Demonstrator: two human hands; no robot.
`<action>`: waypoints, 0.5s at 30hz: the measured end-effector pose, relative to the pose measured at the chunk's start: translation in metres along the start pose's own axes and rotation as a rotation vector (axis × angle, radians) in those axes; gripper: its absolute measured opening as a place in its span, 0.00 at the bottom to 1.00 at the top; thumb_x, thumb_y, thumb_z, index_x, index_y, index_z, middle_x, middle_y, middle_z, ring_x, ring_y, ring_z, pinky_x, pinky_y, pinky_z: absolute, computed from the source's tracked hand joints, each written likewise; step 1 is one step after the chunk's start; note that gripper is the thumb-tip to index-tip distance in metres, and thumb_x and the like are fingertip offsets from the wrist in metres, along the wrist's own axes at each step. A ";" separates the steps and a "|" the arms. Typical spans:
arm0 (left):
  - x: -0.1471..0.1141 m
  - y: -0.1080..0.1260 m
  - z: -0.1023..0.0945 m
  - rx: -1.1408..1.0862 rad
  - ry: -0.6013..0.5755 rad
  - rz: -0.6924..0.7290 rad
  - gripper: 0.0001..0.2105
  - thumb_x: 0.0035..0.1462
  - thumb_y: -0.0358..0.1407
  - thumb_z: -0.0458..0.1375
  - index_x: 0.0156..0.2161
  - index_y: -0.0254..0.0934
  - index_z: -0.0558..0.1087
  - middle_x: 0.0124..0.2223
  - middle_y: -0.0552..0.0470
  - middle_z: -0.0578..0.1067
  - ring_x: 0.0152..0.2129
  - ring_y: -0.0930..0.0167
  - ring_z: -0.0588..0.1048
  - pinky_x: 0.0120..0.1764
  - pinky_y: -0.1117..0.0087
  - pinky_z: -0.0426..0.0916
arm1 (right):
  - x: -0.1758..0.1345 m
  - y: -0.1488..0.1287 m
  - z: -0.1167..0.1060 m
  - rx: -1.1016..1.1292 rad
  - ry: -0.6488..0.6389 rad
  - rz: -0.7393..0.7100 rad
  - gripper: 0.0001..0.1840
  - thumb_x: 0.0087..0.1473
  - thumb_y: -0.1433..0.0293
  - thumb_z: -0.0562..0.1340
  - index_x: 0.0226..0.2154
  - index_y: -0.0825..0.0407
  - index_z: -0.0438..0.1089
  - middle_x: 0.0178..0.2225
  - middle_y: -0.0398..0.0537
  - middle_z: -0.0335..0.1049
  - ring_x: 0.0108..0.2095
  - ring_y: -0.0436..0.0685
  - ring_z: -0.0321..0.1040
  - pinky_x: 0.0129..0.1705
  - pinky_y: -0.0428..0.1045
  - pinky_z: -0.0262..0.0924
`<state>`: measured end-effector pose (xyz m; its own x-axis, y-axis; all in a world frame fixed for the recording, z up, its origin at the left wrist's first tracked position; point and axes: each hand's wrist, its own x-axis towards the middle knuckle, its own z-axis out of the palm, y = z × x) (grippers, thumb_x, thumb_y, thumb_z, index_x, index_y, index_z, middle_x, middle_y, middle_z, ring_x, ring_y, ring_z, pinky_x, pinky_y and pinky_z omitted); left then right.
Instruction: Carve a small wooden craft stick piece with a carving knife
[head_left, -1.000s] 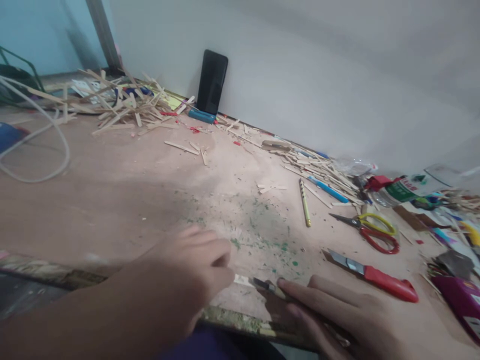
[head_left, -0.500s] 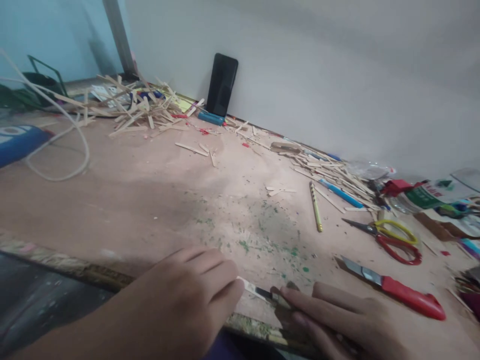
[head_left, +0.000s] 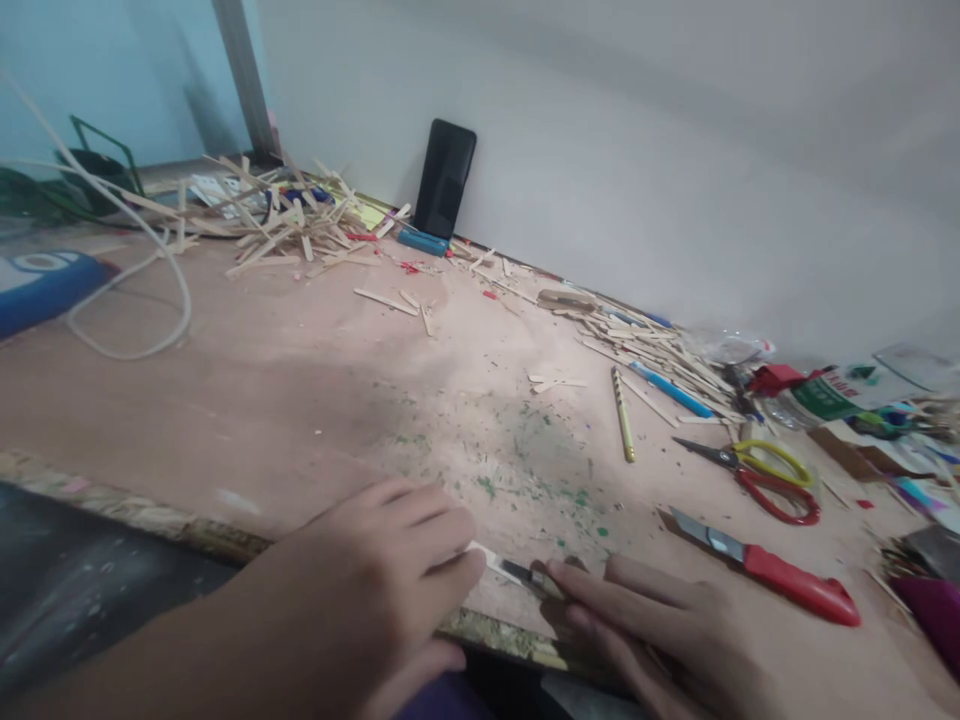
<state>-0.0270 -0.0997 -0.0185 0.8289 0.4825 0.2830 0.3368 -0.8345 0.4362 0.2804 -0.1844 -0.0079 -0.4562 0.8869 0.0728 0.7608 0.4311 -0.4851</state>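
1. Left hand [head_left: 382, 590] pinches a small stick piece [head_left: 484, 555]; right hand [head_left: 660, 630] grips a knife [head_left: 532, 577], blade touching the piece, at the counter [head_left: 262, 400] front edge.
2. Looks mid-cut; next needs steady pressure, fingers clear.
3. Red cutter [head_left: 772, 580] and scissors [head_left: 757, 475] lie right of the piece.

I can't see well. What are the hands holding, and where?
The left hand pinches one end of a thin stick. The right hand grips a small blade by its handle end.
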 end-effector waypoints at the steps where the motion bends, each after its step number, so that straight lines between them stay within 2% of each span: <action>1: 0.001 0.000 0.001 -0.006 0.003 0.005 0.12 0.67 0.32 0.75 0.50 0.42 0.78 0.48 0.55 0.82 0.45 0.60 0.79 0.52 0.57 0.69 | 0.001 -0.001 0.000 0.005 0.002 0.004 0.17 0.86 0.71 0.58 0.65 0.48 0.80 0.37 0.42 0.81 0.32 0.48 0.82 0.30 0.42 0.69; 11: 0.001 0.003 0.001 -0.019 0.034 0.021 0.11 0.66 0.30 0.75 0.47 0.42 0.78 0.45 0.56 0.82 0.43 0.62 0.79 0.48 0.58 0.70 | 0.002 -0.004 -0.004 0.036 0.046 0.023 0.19 0.85 0.72 0.59 0.66 0.46 0.82 0.35 0.40 0.80 0.28 0.48 0.80 0.27 0.43 0.65; 15: -0.002 0.001 0.002 0.041 0.050 0.032 0.11 0.70 0.35 0.76 0.50 0.42 0.79 0.48 0.57 0.85 0.44 0.63 0.82 0.48 0.59 0.72 | 0.004 -0.004 0.002 0.093 0.060 0.044 0.17 0.86 0.69 0.59 0.63 0.41 0.82 0.34 0.36 0.81 0.31 0.47 0.82 0.33 0.41 0.71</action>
<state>-0.0276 -0.1024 -0.0198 0.8167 0.4671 0.3388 0.3293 -0.8594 0.3911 0.2747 -0.1825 -0.0071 -0.3927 0.9143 0.0997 0.7321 0.3764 -0.5678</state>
